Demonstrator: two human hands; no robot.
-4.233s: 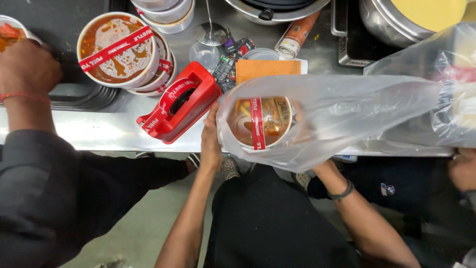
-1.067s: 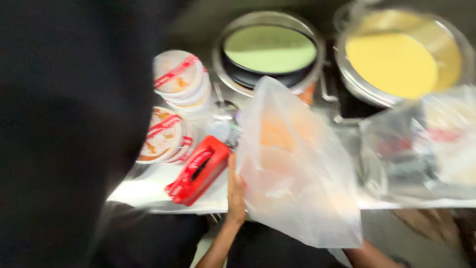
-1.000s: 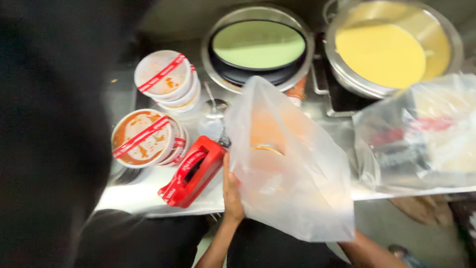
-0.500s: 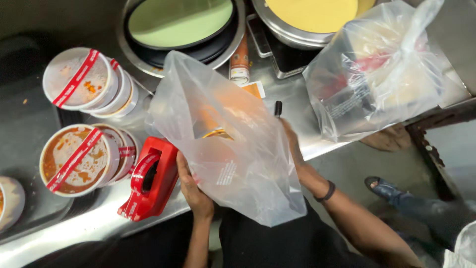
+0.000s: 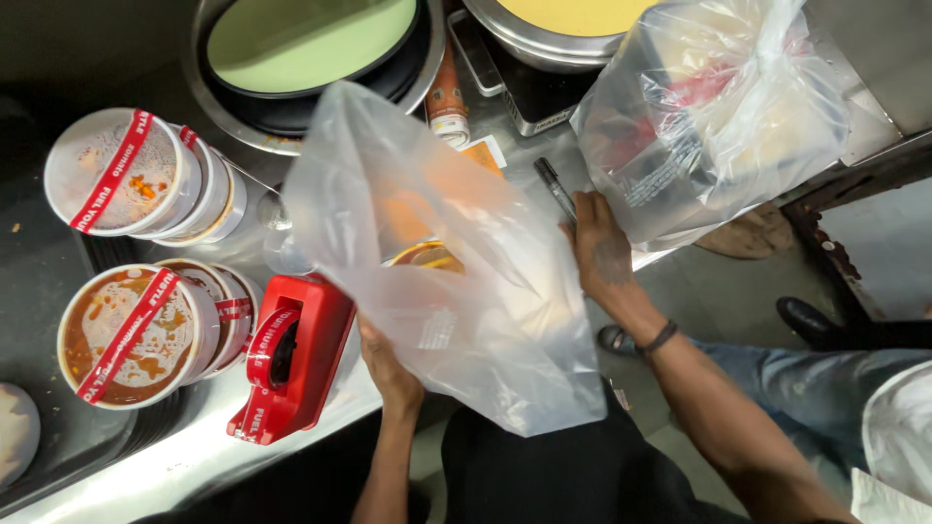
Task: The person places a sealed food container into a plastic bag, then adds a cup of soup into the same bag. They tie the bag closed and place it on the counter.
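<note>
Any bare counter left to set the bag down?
Little. One bare strip of steel counter along the near edge, left of the red tape dispenser. Crowded elsewhere: sealed tubs left, green pot behind, second filled bag right. Left hand holds the clear bag.
</note>
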